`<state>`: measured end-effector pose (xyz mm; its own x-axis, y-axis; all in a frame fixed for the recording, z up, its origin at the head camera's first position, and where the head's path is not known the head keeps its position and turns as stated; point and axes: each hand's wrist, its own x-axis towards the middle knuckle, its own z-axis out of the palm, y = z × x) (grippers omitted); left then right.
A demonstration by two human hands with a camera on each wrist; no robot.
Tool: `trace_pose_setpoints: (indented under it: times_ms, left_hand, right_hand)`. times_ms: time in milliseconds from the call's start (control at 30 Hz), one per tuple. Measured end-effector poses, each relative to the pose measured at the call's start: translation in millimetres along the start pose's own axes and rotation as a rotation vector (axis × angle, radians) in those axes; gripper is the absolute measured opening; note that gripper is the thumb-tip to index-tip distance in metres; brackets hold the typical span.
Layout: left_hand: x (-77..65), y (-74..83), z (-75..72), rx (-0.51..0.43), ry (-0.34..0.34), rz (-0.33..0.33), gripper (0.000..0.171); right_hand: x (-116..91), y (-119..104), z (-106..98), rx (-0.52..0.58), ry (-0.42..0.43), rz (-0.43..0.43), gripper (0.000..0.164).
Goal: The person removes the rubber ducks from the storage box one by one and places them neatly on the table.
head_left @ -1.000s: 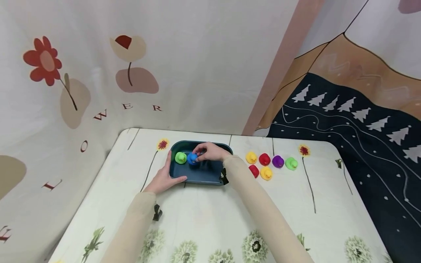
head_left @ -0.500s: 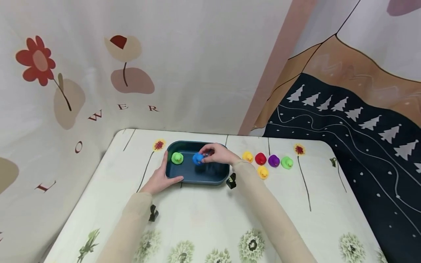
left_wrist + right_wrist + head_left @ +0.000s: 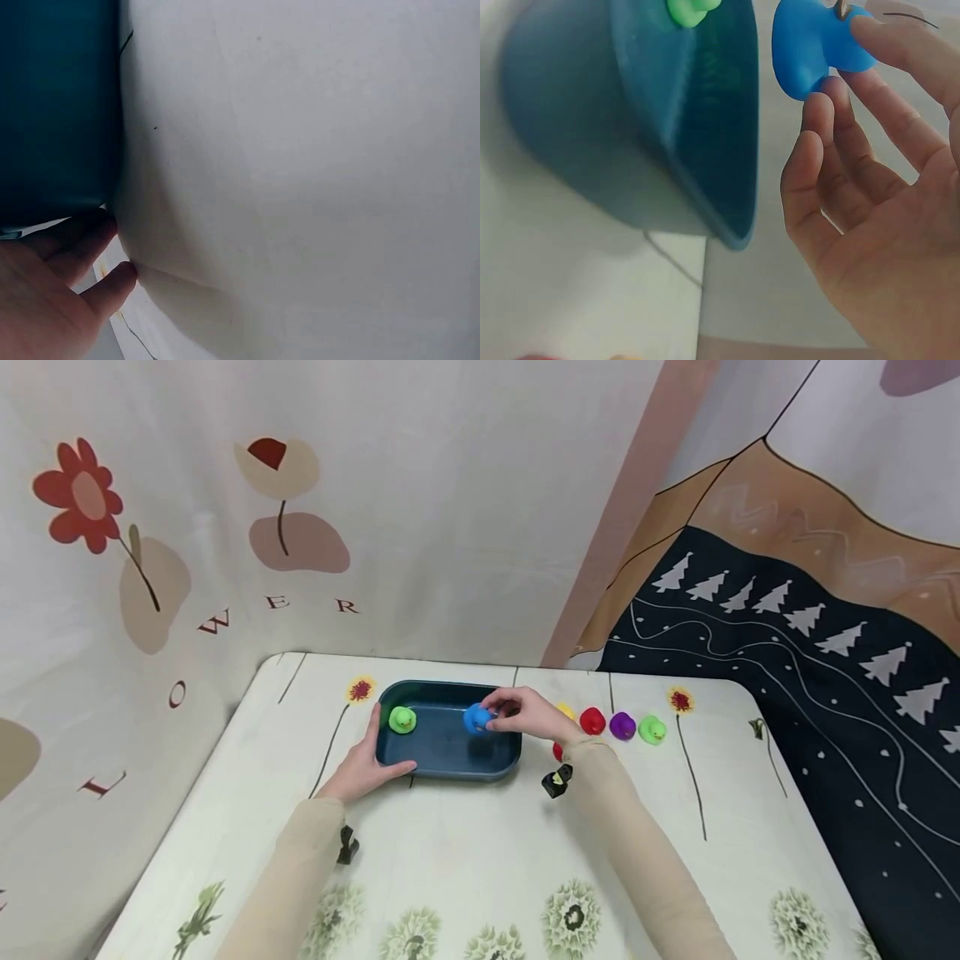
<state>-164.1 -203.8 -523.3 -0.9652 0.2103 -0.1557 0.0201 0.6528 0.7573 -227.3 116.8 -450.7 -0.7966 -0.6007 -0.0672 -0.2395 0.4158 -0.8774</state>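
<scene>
In the head view my right hand [image 3: 534, 713] pinches a blue rubber duck [image 3: 476, 719] between thumb and fingers, over the right part of a dark blue-green tray [image 3: 442, 762]. The right wrist view shows the same blue duck [image 3: 801, 49] held at the fingertips, above the tray's rim. A green rubber duck [image 3: 402, 720] sits at the left end inside the tray. My left hand [image 3: 362, 770] rests against the tray's left side, fingers extended and thumb spread along its front. In the left wrist view, those fingers [image 3: 94, 238] touch the tray's corner.
To the right of the tray stand red [image 3: 592, 721], purple [image 3: 622, 726] and green [image 3: 652, 729] ducks. A yellow duck [image 3: 566, 709] and another red one [image 3: 558, 751] are partly hidden by my right arm. A flower-patterned cloth [image 3: 465, 843] covers the table.
My right hand has moved right and lifted the blue duck away from beside the green one. The left hand has stayed at the tray's left side. The view has shifted slightly.
</scene>
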Motion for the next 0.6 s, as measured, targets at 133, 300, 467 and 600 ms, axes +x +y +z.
trace_pose_setpoints:
  times_ms: [133, 300, 467, 600]
  left_hand:
    - [0.6, 0.2, 0.9, 0.000, -0.001, 0.000, 0.122]
    - [0.1, 1.0, 0.7, -0.002, -0.005, 0.005, 0.121]
    - [-1.0, 0.3, -0.3, 0.008, 0.004, 0.010, 0.120]
    - [0.5, -1.3, 0.9, 0.010, 0.008, 0.016, 0.119]
  right_hand:
    - [-13, 7, -2, -0.007, -0.010, 0.014, 0.029]
    - [-31, 17, -6, 0.013, 0.011, 0.008, 0.028]
    - [-51, 15, -14, 0.048, 0.075, 0.026, 0.029]
    - [-65, 19, -24, 0.046, 0.113, 0.059, 0.030]
